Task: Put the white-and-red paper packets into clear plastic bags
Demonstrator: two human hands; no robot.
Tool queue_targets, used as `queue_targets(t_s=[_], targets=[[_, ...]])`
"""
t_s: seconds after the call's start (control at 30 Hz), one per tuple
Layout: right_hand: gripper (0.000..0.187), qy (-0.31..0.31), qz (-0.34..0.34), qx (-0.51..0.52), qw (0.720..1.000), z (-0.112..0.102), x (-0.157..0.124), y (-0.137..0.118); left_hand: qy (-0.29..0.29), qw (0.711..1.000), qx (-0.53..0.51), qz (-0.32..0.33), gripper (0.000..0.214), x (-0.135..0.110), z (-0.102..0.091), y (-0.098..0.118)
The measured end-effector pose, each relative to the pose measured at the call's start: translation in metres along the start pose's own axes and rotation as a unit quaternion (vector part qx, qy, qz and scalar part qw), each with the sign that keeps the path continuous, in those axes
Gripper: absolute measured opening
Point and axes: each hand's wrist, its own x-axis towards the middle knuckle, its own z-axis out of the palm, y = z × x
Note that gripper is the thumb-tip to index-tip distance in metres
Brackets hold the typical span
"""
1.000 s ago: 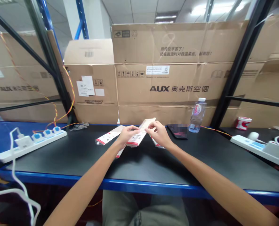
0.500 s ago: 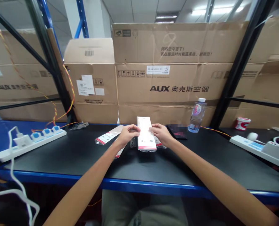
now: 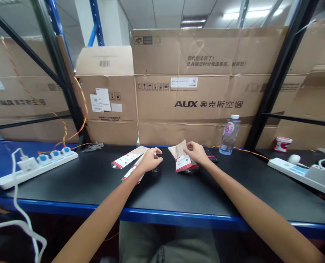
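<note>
Head view — right hand (image 3: 196, 152) pinches packet (image 3: 182, 160); left hand (image 3: 150, 159) curled, grip unclear.

Warehouse, stacked cardboard cartons (image 3: 189, 98), steel racking (image 3: 277, 76), black workbench (image 3: 96, 182)

Tabletop (image 3: 162, 193) bare along front; boxes (image 3: 195, 106) block back; bottle (image 3: 229, 134) rear right; left power strip (image 3: 36, 164), right power strip (image 3: 302, 171) flank.
</note>
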Motion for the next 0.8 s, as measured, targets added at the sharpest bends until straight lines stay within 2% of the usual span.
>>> queue_targets(t_s=[0.17,0.27,0.33,0.57,0.67,0.8], targets=[[0.054,-0.104,0.033,-0.095,0.989,0.001,-0.003,0.003,-0.017,0.989,0.126,0.080,0.014,0.001,0.001,-0.008],[0.078,-0.154,0.010,-0.124,0.980,0.007,-0.011,-0.008,-0.036,0.982,0.169,0.079,0.013,0.001,0.000,-0.011],[0.086,-0.179,-0.015,-0.146,0.973,0.011,-0.016,-0.013,-0.048,0.980,0.177,0.075,0.014,0.001,-0.001,-0.013],[0.064,-0.231,-0.016,-0.170,0.958,0.004,-0.016,-0.020,-0.045,0.983,0.176,0.038,0.014,0.001,-0.005,-0.015],[0.064,-0.241,-0.014,-0.176,0.954,0.000,-0.017,-0.023,-0.034,0.983,0.180,0.014,0.013,0.002,-0.008,-0.014],[0.073,-0.239,-0.011,-0.177,0.955,0.002,-0.021,-0.025,-0.031,0.985,0.172,0.013,0.012,0.003,-0.010,-0.016]])
